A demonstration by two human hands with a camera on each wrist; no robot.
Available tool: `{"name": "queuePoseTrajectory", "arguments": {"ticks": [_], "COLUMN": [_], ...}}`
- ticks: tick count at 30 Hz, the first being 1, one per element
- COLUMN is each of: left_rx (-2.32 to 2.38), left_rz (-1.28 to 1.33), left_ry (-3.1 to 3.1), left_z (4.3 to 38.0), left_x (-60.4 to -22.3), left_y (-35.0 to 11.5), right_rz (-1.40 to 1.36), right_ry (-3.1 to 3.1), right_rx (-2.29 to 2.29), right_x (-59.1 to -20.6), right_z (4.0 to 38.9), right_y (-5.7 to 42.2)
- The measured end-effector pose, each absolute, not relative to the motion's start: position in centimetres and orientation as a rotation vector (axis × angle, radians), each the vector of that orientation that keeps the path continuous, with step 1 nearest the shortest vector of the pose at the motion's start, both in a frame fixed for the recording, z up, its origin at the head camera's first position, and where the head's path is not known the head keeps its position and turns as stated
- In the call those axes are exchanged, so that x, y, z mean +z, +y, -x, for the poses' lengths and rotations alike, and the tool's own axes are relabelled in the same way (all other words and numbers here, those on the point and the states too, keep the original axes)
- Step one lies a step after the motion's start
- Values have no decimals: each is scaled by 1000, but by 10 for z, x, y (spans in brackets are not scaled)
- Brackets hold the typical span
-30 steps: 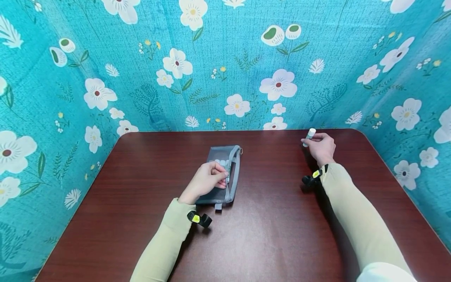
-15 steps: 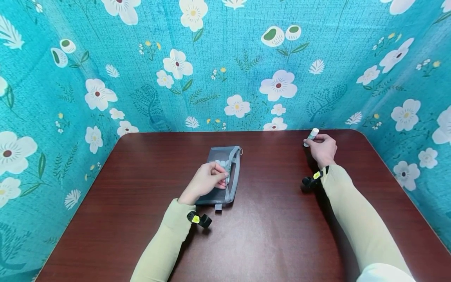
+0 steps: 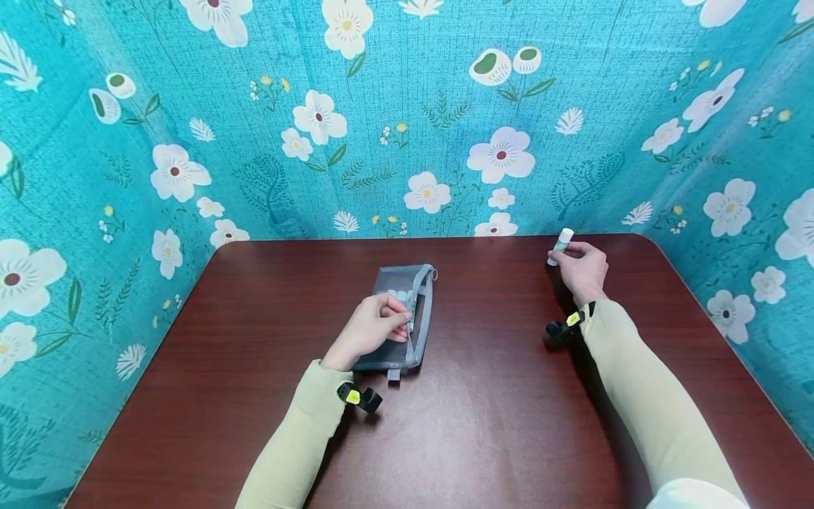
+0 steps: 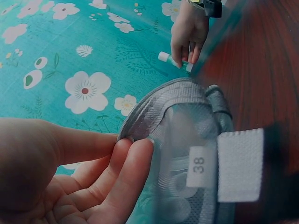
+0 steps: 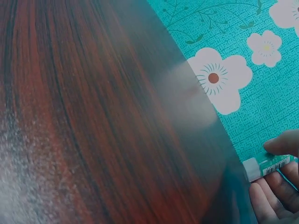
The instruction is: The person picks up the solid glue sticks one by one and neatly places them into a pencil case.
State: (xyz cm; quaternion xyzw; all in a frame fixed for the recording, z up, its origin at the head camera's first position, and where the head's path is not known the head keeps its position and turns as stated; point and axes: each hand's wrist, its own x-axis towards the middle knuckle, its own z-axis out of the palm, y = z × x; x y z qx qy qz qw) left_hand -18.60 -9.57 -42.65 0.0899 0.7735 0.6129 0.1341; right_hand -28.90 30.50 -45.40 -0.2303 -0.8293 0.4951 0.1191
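Observation:
A grey mesh zip pouch (image 3: 397, 277) lies on the table left of the middle, its zip side gaping. My left hand (image 3: 372, 325) pinches the edge of that opening between thumb and fingers; the left wrist view shows the grip on the zip band (image 4: 154, 107) close up. Through the mesh several white-capped sticks (image 3: 400, 295) show inside. Near the table's far right corner, my right hand (image 3: 584, 270) holds a glue stick (image 3: 562, 242) between thumb and fingers, white cap upward and leaning right. In the right wrist view its green label with a barcode (image 5: 276, 165) shows.
The dark red-brown wooden table (image 3: 483, 417) has a floral turquoise cloth (image 3: 356, 141) hanging behind it and at both sides. The table's far edge runs just behind the right hand. A woven tab (image 4: 240, 165) and a "38" label (image 4: 199, 166) sit at the pouch's end.
My right hand has shifted very slightly right with the glue stick, whose tilt changes a little. The left hand and the pouch stay in place.

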Motion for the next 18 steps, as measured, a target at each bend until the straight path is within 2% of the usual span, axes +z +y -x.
{"name": "queuePoseTrajectory", "arguments": {"ticks": [18], "left_rx": [1756], "left_rz": [-244], "left_ry": [2262], "left_z": [186], "left_x": [-428], "left_y": [-95], "right_rz": [603], "right_ry": [-2403], "right_rx": [1504], "right_x": [-449], "right_z": [286], "right_y": [300]}}
